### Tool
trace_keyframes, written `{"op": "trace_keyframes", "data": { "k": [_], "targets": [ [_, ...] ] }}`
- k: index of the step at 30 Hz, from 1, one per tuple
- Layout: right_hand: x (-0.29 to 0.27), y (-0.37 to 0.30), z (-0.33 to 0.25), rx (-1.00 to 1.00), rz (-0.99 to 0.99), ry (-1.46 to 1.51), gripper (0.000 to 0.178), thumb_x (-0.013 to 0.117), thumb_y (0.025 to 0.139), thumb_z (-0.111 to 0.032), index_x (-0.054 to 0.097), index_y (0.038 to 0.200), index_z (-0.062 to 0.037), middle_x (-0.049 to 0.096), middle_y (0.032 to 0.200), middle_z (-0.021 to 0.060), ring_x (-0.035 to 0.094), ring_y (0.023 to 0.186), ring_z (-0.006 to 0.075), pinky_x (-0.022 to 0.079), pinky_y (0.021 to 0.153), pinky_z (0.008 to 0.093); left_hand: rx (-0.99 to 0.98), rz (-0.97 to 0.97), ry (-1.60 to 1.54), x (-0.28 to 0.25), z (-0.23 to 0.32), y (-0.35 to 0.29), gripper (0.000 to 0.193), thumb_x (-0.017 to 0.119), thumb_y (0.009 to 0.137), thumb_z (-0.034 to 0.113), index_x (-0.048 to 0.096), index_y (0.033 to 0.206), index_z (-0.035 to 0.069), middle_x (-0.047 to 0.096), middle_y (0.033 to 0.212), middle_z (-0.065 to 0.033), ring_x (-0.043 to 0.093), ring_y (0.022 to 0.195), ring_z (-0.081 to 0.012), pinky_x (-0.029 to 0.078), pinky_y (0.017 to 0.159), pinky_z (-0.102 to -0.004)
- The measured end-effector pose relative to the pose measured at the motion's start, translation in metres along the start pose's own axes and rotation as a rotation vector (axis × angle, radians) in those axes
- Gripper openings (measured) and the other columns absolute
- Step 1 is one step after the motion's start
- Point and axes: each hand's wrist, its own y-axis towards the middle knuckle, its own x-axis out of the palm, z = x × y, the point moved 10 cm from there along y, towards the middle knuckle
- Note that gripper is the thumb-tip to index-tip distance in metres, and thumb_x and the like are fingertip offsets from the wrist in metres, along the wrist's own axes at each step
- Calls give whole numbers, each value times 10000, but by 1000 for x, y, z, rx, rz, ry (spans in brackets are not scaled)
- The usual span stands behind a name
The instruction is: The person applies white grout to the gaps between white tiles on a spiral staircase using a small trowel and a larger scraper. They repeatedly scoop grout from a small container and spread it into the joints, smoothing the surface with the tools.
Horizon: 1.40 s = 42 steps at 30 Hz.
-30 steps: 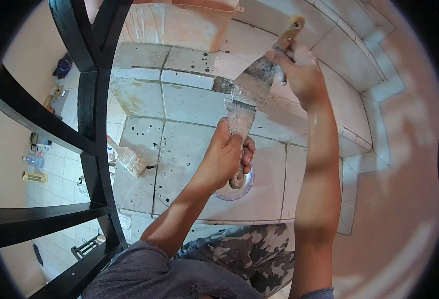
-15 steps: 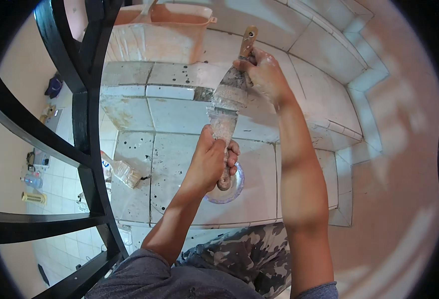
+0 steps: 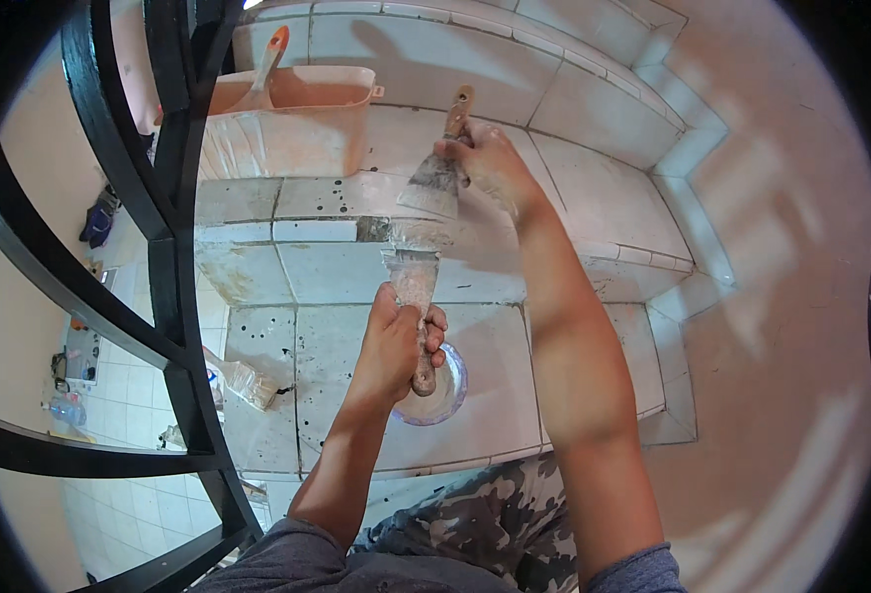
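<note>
My left hand [image 3: 388, 341] is wrapped round the handle of a putty knife [image 3: 415, 282], its blade pointing away from me. A thick lump of whitish paste [image 3: 421, 234] sits on the far end of that blade. Farther off, my right hand [image 3: 493, 163] grips a second, wider putty knife [image 3: 433, 188] near where its wooden handle meets the blade. This paste-smeared blade points down and left, just above the lump and apart from it. Under my left hand, a round container [image 3: 462, 381] with a bluish rim and pale contents stands on the lower step, partly hidden.
Tiled steps [image 3: 485, 287] rise in front of me. A stained, peach-coloured tub [image 3: 342, 133] stands on the upper one, with an orange-handled brush [image 3: 275, 59] in it. Another paintbrush [image 3: 251, 385] lies at the lower left. Black metal railing [image 3: 183, 306] runs along the left; a wall borders the right.
The wider putty knife has lifted up off the other blade, opening a gap and leaving paste there. My left hand keeps its grip. The view has shifted, showing more of the tub and its brush.
</note>
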Motion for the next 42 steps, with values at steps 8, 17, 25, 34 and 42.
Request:
{"op": "trace_keyframes", "data": {
  "k": [8, 17, 25, 34, 42],
  "targets": [
    [0, -31, -31, -5, -41, -133, 265, 713, 903, -268, 624, 958, -25, 554, 749, 9, 486, 654, 108, 413, 577, 296, -12, -9, -27, -1, 2, -1, 137, 321, 959, 29, 321, 1086, 82, 528, 842, -135, 484, 591, -133, 444, 462, -294],
    [3, -27, -28, -56, 28, -17, 255, 725, 867, -210, 645, 984, 1, 646, 812, 73, 564, 728, 160, 467, 676, 340, -18, 43, -24, -5, 1, -2, 184, 350, 977, 34, 414, 1138, 96, 551, 815, -110, 465, 577, -115, 436, 442, -281],
    [8, -48, -46, -276, 47, -78, 241, 702, 890, -184, 621, 1007, 12, 649, 849, 78, 626, 776, 145, 501, 743, 305, -21, 40, -19, -3, 1, -2, 177, 360, 976, 39, 410, 1134, 101, 548, 811, -108, 462, 573, -117, 433, 449, -282],
    [-4, -45, -46, -186, 32, -30, 237, 684, 893, -124, 627, 1079, 11, 706, 956, 106, 668, 884, 151, 513, 792, 335, -3, -3, 8, -3, 4, -2, 159, 324, 966, 33, 329, 1121, 64, 537, 839, -134, 482, 579, -131, 444, 456, -293],
    [-3, -44, -49, -253, 92, -113, 277, 704, 889, -174, 635, 1088, 5, 707, 921, 95, 619, 801, 165, 494, 756, 352, -8, 38, -34, -6, -3, 0, 159, 378, 994, 58, 404, 1149, 87, 548, 812, -116, 470, 569, -113, 437, 442, -279]
  ]
}}
